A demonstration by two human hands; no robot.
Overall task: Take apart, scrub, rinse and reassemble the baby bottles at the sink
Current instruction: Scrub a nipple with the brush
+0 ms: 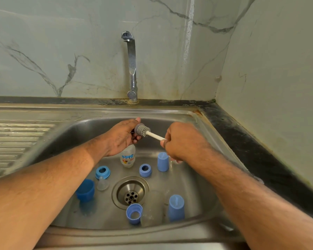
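In the middle of the frame, over the far part of the sink, the right hand grips the white handle of a bottle brush, its fingers curled tight around the handle's near end, so that the grey bristle head points left toward the left hand. The left hand's fingers are curled around a small dark part that the bristle head touches; what that part is cannot be told, since the hand covers most of it. Just below the left hand a clear bottle with a printed label stands in the basin, apart from both hands. The basin holds the other loose pieces around the drain: a light blue ring at centre left, a clear teat just below it, and a dark blue cap lying open-mouthed at lower left. Right of the bottle a blue collar sits on the basin floor, and a pale blue cap stands just beside it, under the right hand. Toward the bottom of the frame another blue threaded ring lies tilted beside a clear bottle body lying on its side, with a second pale blue cap upright to its right. The tap rises at upper centre against the marbled wall, and a dark tabletop runs along the sink's right side.
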